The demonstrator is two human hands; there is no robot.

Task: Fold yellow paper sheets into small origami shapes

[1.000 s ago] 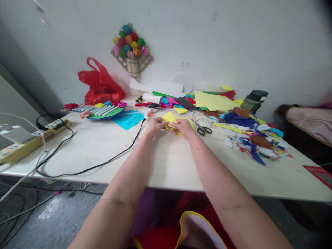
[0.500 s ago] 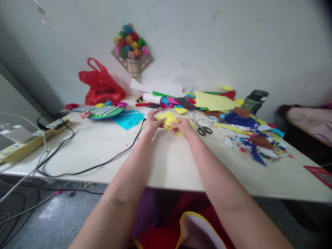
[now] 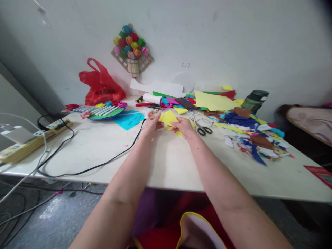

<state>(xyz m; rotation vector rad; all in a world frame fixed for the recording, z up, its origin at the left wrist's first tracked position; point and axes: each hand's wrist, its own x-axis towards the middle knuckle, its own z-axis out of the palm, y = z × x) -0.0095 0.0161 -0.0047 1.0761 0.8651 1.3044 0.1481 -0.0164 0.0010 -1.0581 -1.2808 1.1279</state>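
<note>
A piece of yellow paper (image 3: 168,117) is between my two hands, above the white table. My right hand (image 3: 185,128) pinches its right side between thumb and fingers. At the left edge is my left hand (image 3: 152,125), thumb raised, its fingertips curled at the paper's lower left. More yellow paper shows beneath, partly hidden by my fingers. Just right of my right hand lie black-handled scissors (image 3: 204,130). Behind my left hand is a glue gun (image 3: 148,113), mostly covered, its black cord running left.
Coloured scraps (image 3: 255,133) are heaped at the right, near a green bottle (image 3: 255,100). Paper sheets (image 3: 215,101) lie along the wall. On the left are a red plastic bag (image 3: 101,86), blue felt-like sheet (image 3: 128,119), decorated green board (image 3: 109,112) and power strip (image 3: 33,141).
My left hand has turned, its thumb lifting off the middle of the yellow paper and its outstretched finger drawing in. My right hand stays nearly where it was, still pinching the paper.
</note>
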